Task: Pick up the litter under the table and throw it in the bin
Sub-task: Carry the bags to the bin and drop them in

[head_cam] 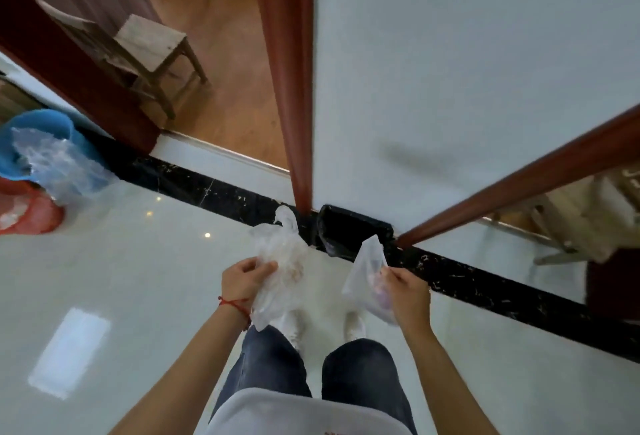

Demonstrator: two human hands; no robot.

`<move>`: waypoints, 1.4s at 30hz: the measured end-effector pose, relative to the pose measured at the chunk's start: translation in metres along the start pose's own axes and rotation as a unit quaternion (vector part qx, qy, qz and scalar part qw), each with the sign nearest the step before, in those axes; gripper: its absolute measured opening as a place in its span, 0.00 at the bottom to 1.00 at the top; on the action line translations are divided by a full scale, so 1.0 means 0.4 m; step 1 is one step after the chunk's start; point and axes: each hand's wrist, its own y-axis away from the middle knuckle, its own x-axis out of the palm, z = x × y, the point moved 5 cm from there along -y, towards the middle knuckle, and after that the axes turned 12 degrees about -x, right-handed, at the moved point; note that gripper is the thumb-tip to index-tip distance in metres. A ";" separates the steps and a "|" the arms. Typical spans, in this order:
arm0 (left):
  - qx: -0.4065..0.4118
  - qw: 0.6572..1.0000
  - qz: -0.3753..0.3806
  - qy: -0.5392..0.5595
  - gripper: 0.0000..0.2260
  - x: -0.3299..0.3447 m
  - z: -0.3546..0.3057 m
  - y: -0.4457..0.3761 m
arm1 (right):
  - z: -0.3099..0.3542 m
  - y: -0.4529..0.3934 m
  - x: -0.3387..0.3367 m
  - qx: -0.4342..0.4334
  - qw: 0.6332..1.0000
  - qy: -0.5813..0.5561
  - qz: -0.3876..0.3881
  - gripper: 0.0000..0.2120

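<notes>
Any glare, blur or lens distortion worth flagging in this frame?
Head view: ceiling-light glare on the glossy floor; wide-angle bending of the door frame; overall soft, the plastic bags in both hands lacking detail; black bin dark inside.

Person seen from above, both forearms bare, no sleeves in frame. Left hand [244, 278] has a thin red string bracelet [235, 304] at the wrist, knotted, with a short loose end hanging at the inner side. Right hand [407, 290] and wrist wear nothing. Light grey top [304, 414] at bottom edge, rounded hem, small red marking near the bottom, too cropped to read. Dark blue-grey jeans [273, 365], loose cut, folds at the knees. White shoes [355, 325], toes rounded, partly blurred; laces and tread not clear.
</notes>
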 end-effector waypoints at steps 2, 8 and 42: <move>-0.006 1.000 0.022 -0.018 0.07 0.029 -0.006 -0.017 | -0.019 0.012 -0.012 0.011 0.999 -0.012 -0.029 0.08; -0.031 0.997 0.046 -0.054 0.04 0.147 -0.005 -0.068 | -0.095 -0.008 -0.039 0.046 0.995 -0.050 -0.071 0.10; -0.093 0.987 0.131 0.005 0.14 0.558 0.027 -0.368 | -0.345 -0.177 -0.041 0.096 0.981 -0.116 -0.120 0.11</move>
